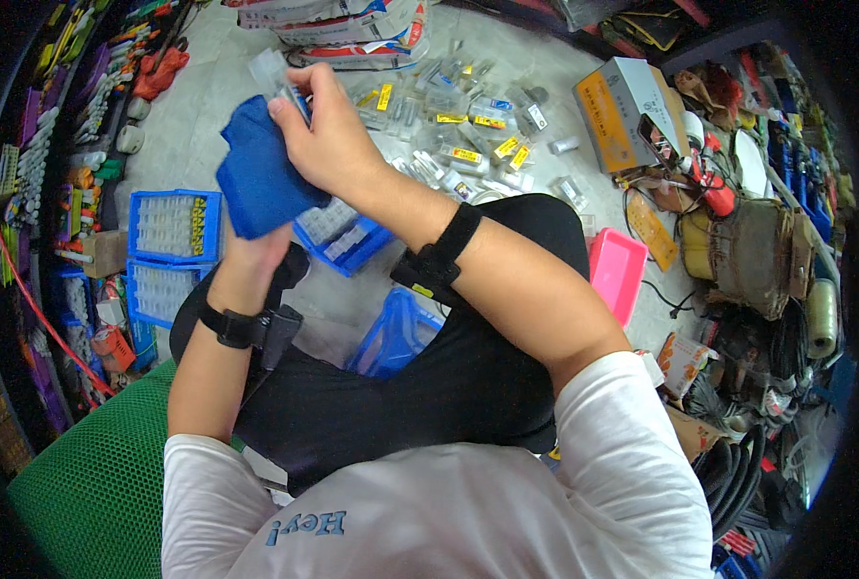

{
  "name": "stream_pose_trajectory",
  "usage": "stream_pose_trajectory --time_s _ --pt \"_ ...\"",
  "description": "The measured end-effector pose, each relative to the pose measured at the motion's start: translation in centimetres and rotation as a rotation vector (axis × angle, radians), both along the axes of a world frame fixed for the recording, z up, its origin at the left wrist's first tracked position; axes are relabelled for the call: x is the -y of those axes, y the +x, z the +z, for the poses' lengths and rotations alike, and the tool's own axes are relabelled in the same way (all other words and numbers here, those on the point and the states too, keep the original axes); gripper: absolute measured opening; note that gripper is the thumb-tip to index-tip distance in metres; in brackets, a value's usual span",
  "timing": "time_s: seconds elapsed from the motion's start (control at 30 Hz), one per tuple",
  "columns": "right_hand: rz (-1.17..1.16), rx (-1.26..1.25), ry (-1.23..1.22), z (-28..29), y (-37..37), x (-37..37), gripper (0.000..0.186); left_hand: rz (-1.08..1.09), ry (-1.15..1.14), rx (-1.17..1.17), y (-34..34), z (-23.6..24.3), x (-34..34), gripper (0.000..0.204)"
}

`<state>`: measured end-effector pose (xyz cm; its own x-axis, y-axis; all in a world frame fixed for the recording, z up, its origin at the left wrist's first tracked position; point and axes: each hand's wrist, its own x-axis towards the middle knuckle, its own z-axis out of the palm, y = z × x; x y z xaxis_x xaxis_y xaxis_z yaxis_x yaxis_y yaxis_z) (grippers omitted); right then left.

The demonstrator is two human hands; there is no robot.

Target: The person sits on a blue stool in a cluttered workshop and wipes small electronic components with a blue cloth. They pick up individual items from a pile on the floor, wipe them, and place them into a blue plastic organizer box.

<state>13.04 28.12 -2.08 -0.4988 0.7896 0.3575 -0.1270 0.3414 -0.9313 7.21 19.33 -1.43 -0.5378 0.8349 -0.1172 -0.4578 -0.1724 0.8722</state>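
A blue cloth covers my left hand, hiding the fingers; the hand holds the cloth up in front of me. Just above it, my right hand is closed on a small clear plastic box, its fingertips close to the cloth's upper edge. How far the box reaches into the cloth cannot be seen. Below the hands, on the floor, stands a blue tray with clear compartments. To its left are two more blue trays, an upper one and a lower one.
Many small clear packs with yellow labels are scattered over the floor ahead. Beyond them lie stacked white sacks. A pink tray, a cardboard box and cluttered goods stand at right. A blue plastic piece lies between my legs; packed shelves line the left.
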Motion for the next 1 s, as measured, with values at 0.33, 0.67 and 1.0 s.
stream_pose_trajectory --time_s 0.33,0.67,1.0 --pt "-0.068 0.038 0.123 0.5 0.1 0.7 0.031 0.014 0.021 0.025 0.3 -0.4 0.6 0.034" --pt "-0.124 -0.033 0.040 1.1 -0.4 0.2 0.028 -0.011 -0.011 -0.092 1.8 0.6 1.1 0.045" --pt "-0.099 -0.174 -0.207 0.3 -0.8 0.1 0.028 0.110 0.029 -0.210 1.7 0.4 0.4 0.028"
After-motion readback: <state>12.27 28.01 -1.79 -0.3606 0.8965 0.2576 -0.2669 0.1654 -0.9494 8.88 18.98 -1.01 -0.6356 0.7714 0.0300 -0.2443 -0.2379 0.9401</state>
